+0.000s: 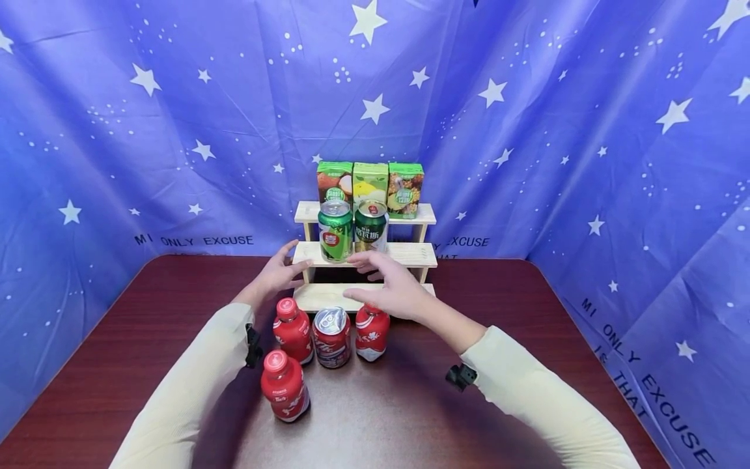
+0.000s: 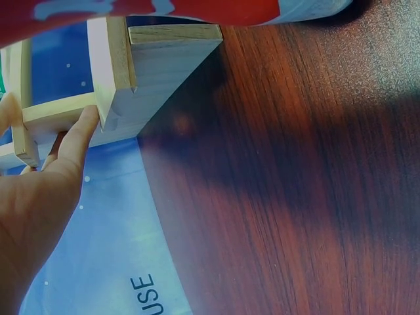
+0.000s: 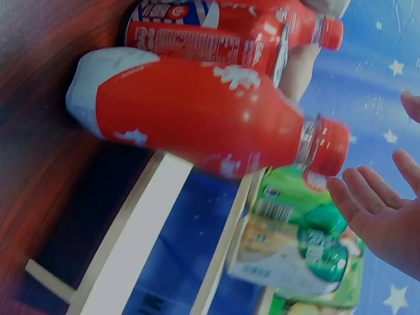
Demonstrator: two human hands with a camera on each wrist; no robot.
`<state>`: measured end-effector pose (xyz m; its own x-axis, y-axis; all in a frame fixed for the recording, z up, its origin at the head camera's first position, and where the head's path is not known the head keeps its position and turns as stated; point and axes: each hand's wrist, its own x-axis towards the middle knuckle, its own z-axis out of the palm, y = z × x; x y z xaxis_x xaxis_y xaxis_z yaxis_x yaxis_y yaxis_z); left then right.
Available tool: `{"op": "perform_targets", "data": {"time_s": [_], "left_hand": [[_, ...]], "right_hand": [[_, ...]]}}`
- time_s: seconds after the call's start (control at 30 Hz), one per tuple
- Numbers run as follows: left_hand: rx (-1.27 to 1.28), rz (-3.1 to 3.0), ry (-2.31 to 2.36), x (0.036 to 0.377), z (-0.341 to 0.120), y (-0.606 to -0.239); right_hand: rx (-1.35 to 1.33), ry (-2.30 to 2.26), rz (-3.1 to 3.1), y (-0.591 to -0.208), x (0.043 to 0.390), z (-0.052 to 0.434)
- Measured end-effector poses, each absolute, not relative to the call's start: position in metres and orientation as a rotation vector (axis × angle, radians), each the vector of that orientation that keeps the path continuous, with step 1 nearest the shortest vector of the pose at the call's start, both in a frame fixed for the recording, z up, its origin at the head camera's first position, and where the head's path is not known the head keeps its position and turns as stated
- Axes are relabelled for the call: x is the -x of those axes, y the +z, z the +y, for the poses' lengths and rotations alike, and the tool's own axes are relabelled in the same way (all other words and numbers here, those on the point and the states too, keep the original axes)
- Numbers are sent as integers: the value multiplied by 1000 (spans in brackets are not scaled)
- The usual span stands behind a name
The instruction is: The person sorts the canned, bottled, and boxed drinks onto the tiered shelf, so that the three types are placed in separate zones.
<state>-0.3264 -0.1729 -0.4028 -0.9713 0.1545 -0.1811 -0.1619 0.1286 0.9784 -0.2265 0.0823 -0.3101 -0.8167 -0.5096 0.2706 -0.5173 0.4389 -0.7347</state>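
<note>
A three-tier wooden shelf (image 1: 410, 254) stands at the table's middle back. Its middle tier carries two green cans (image 1: 336, 230) (image 1: 371, 226). My left hand (image 1: 288, 266) lies against the shelf's left end with straight fingers; in the left wrist view a fingertip of that left hand (image 2: 84, 128) touches the shelf's corner (image 2: 164, 65). My right hand (image 1: 360, 277) hovers open, fingers spread, before the middle tier and over a red bottle (image 1: 372, 332). In the right wrist view the right hand (image 3: 380, 210) holds nothing, with the red bottle (image 3: 197, 118) below it.
Three juice cartons (image 1: 370, 182) line the top tier. In front of the shelf stand a red can (image 1: 331, 337) and two more red bottles (image 1: 291, 331) (image 1: 284, 385). The dark wooden table (image 1: 527, 326) is ringed by a blue star-print cloth (image 1: 586, 130).
</note>
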Motion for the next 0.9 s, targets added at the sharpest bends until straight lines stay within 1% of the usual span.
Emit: {"op": "perform_targets", "data": {"time_s": [0.2,0.43,0.63,0.9], "left_hand": [[5,2178,1918,325,-173,-401],[-16,2183,1913,322,-174,-400],[-41,2173,1934,323,-174,-402],[-39,2147,1960,325,-174,-402]], "right_hand": [[-1163,1182,-2623,-307,215,71],[-1259,1159,-2654,-311,201,59],[-1209,1052,-2736,-322,189,49],[-1004,1062,-2750,-352,179,38]]}}
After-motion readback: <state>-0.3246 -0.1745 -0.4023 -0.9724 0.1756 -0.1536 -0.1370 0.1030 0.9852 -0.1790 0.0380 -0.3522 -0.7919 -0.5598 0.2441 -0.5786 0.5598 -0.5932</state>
